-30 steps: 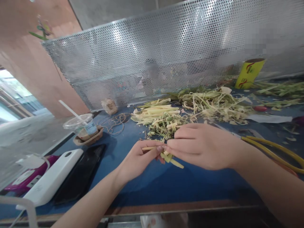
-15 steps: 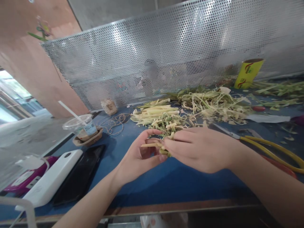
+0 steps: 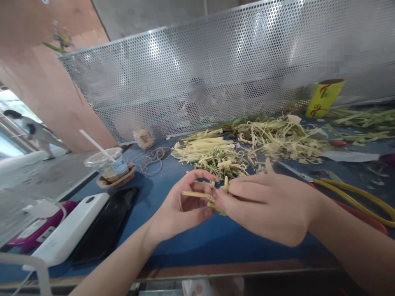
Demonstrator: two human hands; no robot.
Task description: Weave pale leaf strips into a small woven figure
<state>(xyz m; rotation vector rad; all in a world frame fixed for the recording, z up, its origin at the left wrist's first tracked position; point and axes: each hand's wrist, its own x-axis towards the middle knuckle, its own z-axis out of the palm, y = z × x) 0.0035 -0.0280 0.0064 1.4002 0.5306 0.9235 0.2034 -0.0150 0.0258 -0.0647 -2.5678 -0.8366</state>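
My left hand curls around a thin pale stick. Its fingertips meet a pale yellow-green plant strip that seems folded or wound at the stick's right end. My right hand pinches the same strip from the right, thumb and forefinger pressed together, and a pale tip of plant pokes up above its fingers. Fingers hide much of the piece. Just beyond both hands lies a heap of small green buds and bits, with a bundle of flat pale yellow strips behind it.
Shredded dry leaves spread at the back, below a perforated metal screen. Yellow-handled scissors lie right, near a yellow tube. Left are a lidded cup, string, black phone, white power bank and purple power strip.
My right hand has turned and dropped slightly, its fingers still at the strip. The left hand stays nearly in place with the stick. A walking person has appeared at the far left.
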